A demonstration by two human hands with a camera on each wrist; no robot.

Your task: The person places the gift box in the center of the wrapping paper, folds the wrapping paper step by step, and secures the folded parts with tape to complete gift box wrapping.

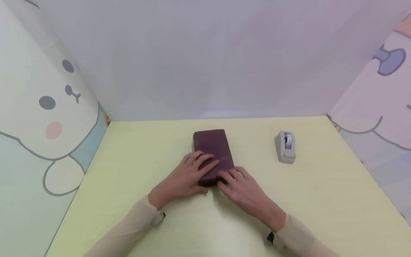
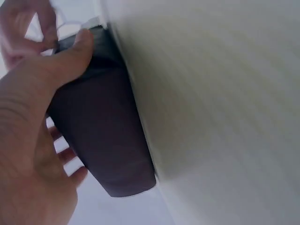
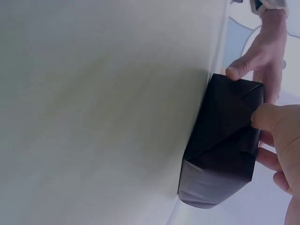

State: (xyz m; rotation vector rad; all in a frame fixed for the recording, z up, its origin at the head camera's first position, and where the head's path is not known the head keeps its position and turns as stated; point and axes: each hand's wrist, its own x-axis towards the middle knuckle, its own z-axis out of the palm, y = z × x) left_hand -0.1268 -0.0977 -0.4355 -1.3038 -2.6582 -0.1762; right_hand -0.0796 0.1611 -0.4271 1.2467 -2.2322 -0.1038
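Note:
A box wrapped in dark purple paper (image 1: 212, 142) lies flat on the table, its long side running away from me. My left hand (image 1: 186, 176) rests on its near left part, fingers spread over the top and thumb low by the near end. At the near right corner, my right hand (image 1: 245, 191) pinches the wrapped end between thumb and curled fingers. Folded paper with slanting creases shows on the box's near end (image 3: 222, 126) in the right wrist view. The left wrist view has the left thumb touching the edge of the box (image 2: 103, 131).
A grey tape dispenser (image 1: 285, 148) with a roll in it stands to the right of the box on the pale yellow table (image 1: 138, 150). A plain pale wall (image 1: 212, 64) rises behind the table, and panels with cartoon animals flank both sides.

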